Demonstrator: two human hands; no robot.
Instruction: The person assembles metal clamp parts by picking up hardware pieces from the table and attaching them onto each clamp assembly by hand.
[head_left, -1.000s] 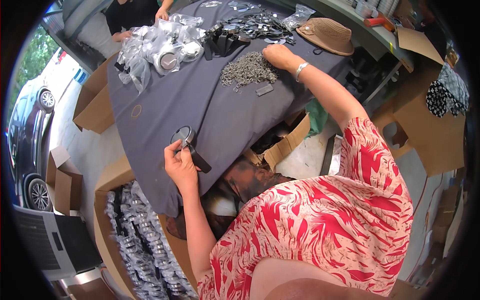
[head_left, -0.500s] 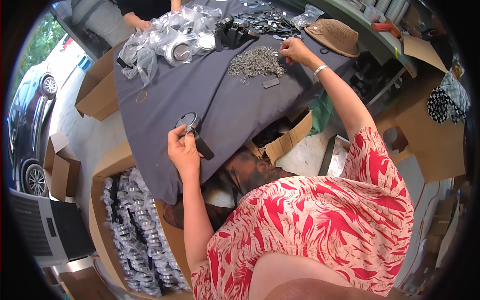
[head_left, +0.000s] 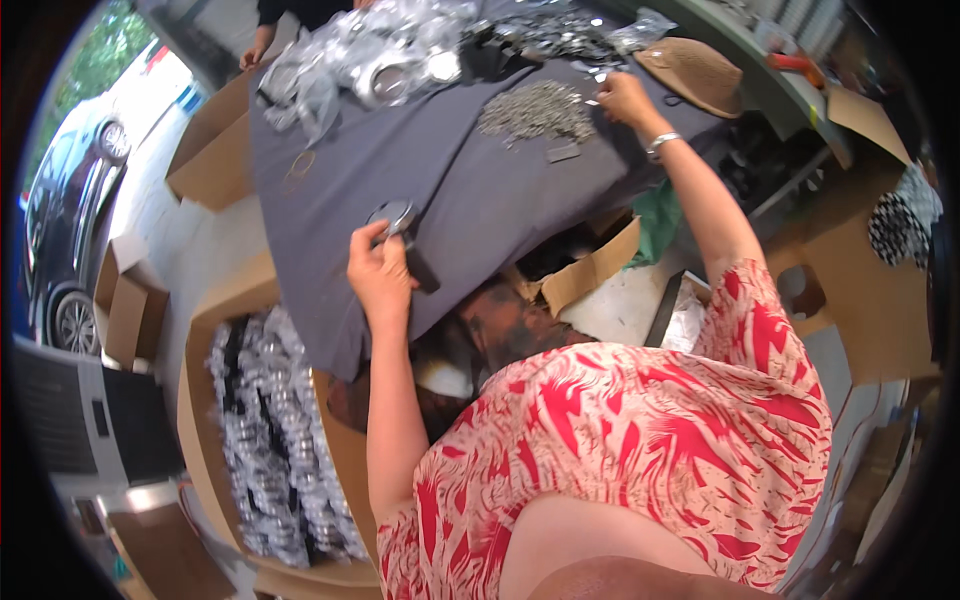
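My left hand (head_left: 380,272) is closed around a round, silver-rimmed piece with a black strap (head_left: 394,216), held over the near edge of the cloth-covered table. Its black strap hangs down beside my fingers. My right hand (head_left: 628,103) reaches to the far right, fingertips pinched together by the edge of a heap of small metal clips (head_left: 535,110). Something small and shiny shows at those fingertips, too blurred to name. Just behind it lie many flat dark pieces (head_left: 560,38). A small grey block (head_left: 563,154) rests in front of the heap.
Plastic-wrapped silver round pieces (head_left: 375,55) pile up at the back, near another person's hand (head_left: 250,57). A woven hat (head_left: 692,75) sits at the right edge. An open carton (head_left: 190,440) of wrapped pieces stands at lower left. A rubber band (head_left: 299,170) lies on the cloth.
My right hand has drawn slightly right, away from the clip heap. The left hand still holds the round piece. The view has shifted, and the other person's hand is farther left.
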